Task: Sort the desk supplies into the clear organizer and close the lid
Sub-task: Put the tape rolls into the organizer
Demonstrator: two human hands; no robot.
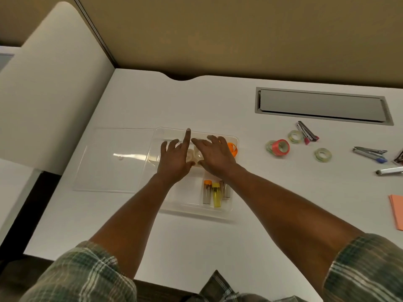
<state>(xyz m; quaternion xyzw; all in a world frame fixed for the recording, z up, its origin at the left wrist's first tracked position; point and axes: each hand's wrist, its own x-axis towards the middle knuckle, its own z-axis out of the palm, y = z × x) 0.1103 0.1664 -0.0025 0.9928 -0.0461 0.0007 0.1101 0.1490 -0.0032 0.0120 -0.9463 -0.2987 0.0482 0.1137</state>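
Observation:
The clear organizer (pixel 231 209) lies on the white desk in front of me, its clear lid (pixel 113 159) flat on the desk to its left. Both hands hover over the organizer's far compartments. My left hand (pixel 174 159) has spread fingers, the index pointing away. My right hand (pixel 214 156) is spread beside it. Pale tape rolls (pixel 195 154) show between the two hands, and an orange roll (pixel 233 148) peeks out past the right hand. Small tubes with orange and yellow caps (pixel 212 194) lie in the near right compartment.
On the desk to the right lie a pink tape roll (pixel 281 148), clear tape rolls (pixel 322 154), staple removers (pixel 307 132) and other metal tools (pixel 370 152). Orange sticky notes (pixel 397 211) sit at the right edge. A grey cable hatch (pixel 322 106) is at the back.

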